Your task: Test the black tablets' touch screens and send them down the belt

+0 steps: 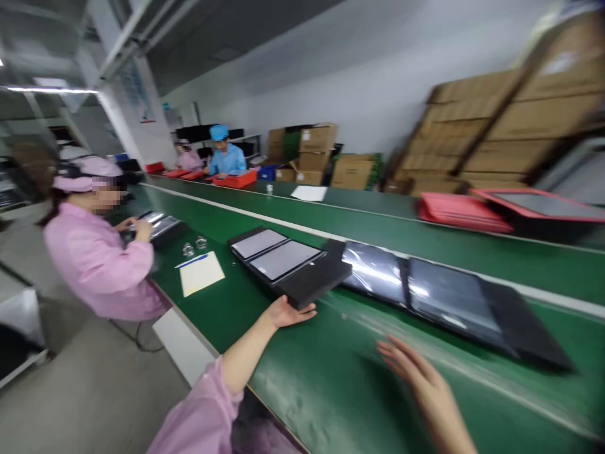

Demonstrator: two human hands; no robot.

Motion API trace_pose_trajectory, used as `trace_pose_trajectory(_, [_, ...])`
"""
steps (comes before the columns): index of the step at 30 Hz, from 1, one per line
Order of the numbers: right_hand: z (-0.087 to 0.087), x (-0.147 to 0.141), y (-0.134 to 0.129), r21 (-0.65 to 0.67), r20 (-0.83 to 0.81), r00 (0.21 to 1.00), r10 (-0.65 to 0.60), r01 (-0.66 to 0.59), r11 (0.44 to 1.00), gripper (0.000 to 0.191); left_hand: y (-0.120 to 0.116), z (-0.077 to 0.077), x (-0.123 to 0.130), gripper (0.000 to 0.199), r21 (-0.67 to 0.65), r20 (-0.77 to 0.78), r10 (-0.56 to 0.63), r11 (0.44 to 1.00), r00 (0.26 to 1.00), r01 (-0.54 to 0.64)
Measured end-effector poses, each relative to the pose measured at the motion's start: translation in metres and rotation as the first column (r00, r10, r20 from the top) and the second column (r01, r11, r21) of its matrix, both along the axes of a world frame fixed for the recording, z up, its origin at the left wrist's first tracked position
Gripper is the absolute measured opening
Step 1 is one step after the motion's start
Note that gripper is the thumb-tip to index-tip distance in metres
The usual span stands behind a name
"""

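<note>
Two bare hands are reaching over the green surface (331, 384) toward dark trays.

The right hand (411, 369) is hovering spread and blurred, touching nothing. The left hand (288, 312) is lying open, fingertips touching the near corner of the black tray (288, 265) holding two screens. Just beyond it, a glossy tray row (425, 290) is lying. Farther left, a person in pink (94, 252) is working.

The long green worktop (331, 378) has a smooth surface with a dull sheen. The flat black tray (309, 285) at the left hand (288, 312) looks like matt plastic. The dark rectangular panels (411, 284) beside it are glossy and reflect the ceiling lights. The pale yellow sheet (201, 272) is matt paper. The stacked brown boxes (496, 126) are plain matt cardboard.
</note>
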State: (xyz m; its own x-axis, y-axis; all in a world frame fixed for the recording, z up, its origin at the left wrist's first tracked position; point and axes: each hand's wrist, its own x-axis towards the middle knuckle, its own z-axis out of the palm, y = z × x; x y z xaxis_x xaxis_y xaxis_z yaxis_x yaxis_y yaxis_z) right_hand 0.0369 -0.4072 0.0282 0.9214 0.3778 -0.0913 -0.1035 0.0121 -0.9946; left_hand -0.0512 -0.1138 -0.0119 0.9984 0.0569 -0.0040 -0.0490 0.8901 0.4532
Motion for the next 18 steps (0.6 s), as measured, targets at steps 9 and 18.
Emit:
trace_pose_trajectory(9, [-0.024,-0.103,0.005,0.378,-0.383,0.924,0.025,0.132,0.916,0.064,-0.103,0.012,-0.111,0.067,0.327,-0.36,-0.529,0.699,0.768,0.635])
trace_pose_trajectory(18, [-0.013,-0.073,-0.156,-0.479,0.025,0.932,-0.362,0.329,0.814,0.046,-0.041,0.061,-0.183,0.056,0.899,-0.305,0.378,0.416,0.874,0.134])
